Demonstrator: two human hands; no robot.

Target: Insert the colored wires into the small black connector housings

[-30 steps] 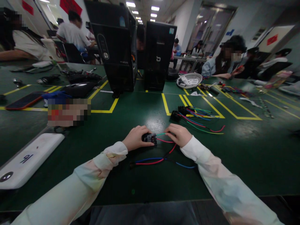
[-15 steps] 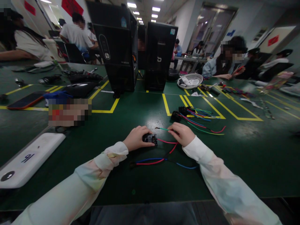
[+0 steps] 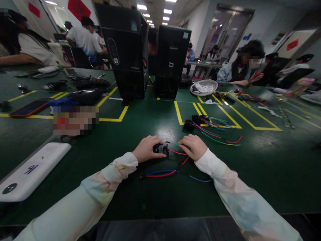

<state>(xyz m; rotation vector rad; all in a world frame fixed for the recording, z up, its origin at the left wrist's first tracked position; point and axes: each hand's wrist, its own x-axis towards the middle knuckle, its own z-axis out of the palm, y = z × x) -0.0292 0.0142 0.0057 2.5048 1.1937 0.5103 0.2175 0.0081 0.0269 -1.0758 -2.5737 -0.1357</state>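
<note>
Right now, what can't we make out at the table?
Head view: whether the green wire touches the black connector; contact too small.
Head view: the connector's left part; covered by the left hand.
Head view: whether the blue wire runs on; right sleeve blocks it.
Head view: the white case's left end; cut off by the picture edge.

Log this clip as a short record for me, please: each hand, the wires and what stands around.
Left hand: left hand, grip closed around a black connector
Right hand: right hand, fingertips pinching a green wire
Green wire tip: at the connector's right edge; contact unclear
Red wire: red wire runs from the connector toward the right hand
Nearer the person: blue wire lying on the green table
Beyond the right hand: black plugs with coloured wires
Far side: two black computer towers, white basket
</note>
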